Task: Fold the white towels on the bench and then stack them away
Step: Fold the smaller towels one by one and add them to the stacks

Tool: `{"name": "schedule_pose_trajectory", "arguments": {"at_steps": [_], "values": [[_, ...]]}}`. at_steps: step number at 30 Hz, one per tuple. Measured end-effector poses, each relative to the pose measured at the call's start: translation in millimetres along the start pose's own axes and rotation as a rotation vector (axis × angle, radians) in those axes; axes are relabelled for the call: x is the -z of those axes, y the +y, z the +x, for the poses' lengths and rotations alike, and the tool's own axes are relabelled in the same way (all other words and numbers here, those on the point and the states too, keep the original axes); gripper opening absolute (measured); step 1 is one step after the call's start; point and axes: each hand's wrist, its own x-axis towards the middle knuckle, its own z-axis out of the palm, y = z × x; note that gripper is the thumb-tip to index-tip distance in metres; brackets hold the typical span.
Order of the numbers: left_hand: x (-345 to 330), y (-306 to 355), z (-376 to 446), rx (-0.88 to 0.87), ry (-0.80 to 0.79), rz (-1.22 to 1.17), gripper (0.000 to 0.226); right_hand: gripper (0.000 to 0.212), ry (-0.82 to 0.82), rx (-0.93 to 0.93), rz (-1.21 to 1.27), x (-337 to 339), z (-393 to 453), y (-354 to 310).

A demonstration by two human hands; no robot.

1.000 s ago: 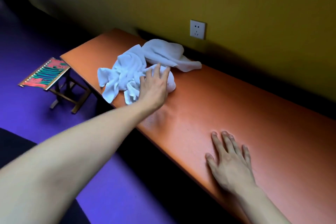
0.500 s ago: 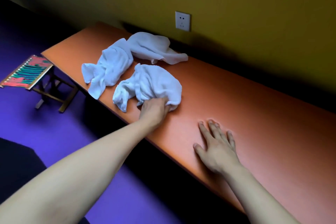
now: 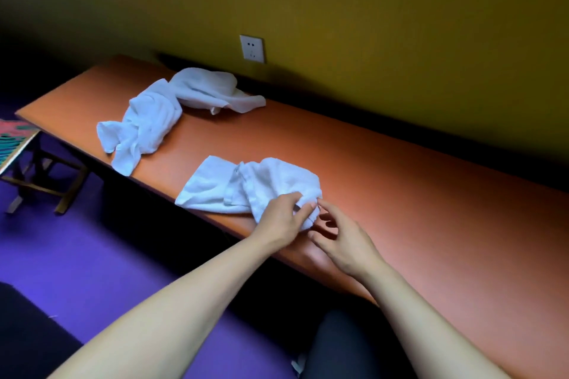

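Folding has barely begun — left hand (image 3: 281,218) fingers pinch the near crumpled towel (image 3: 246,186) at the orange surface (image 3: 431,194) front edge, right hand (image 3: 345,240) fingers spread beside it, two towels (image 3: 172,111) untouched.

Folding stool (image 3: 21,144) was cut off at the left edge, only part of its patterned seat and legs visible. Bench (image 3: 431,209) ran out of frame at the right. Left hand (image 3: 281,220) covered the near corner of the crumpled white towel (image 3: 246,184), so the grip there couldn't be read. Both forearms were cropped at the bottom edge
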Motion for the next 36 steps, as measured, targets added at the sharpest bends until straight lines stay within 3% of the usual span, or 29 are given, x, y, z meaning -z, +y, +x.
{"name": "schedule_pose_trajectory", "arguments": {"at_steps": [5,8,14,19,22,24,29,32,36], "values": [[15,46,-5,-0.123,-0.041,-0.216,0.042,0.031,0.111,0.002,0.14,20,-17,-5],[20,78,-9,-0.182,-0.029,-0.208,0.047,0.007,0.203,0.072,0.176,41,-28,-10],[38,153,-32,-0.148,-0.147,-0.417,0.029,0.005,0.306,0.049,0.435,79,-56,-31],[55,196,-49,-0.236,-0.336,-0.407,0.028,0.03,0.575,-0.027,0.426,109,-72,-38],[55,219,-61,-0.305,-0.284,-0.4,0.025,0.036,0.715,-0.021,0.418,125,-74,-45],[56,235,-70,-0.347,-0.245,-0.376,0.021,0.038,0.718,0.021,0.439,136,-76,-52],[68,268,-92,-0.401,-0.265,-0.309,0.015,0.019,0.757,0.038,0.325,163,-88,-59],[77,281,-94,-0.452,-0.164,-0.268,0.016,0.01,0.788,0.023,0.322,180,-96,-57],[91,296,-89,-0.509,0.049,-0.15,0.022,0.013,0.76,0.233,0.477,188,-121,-64]]}}
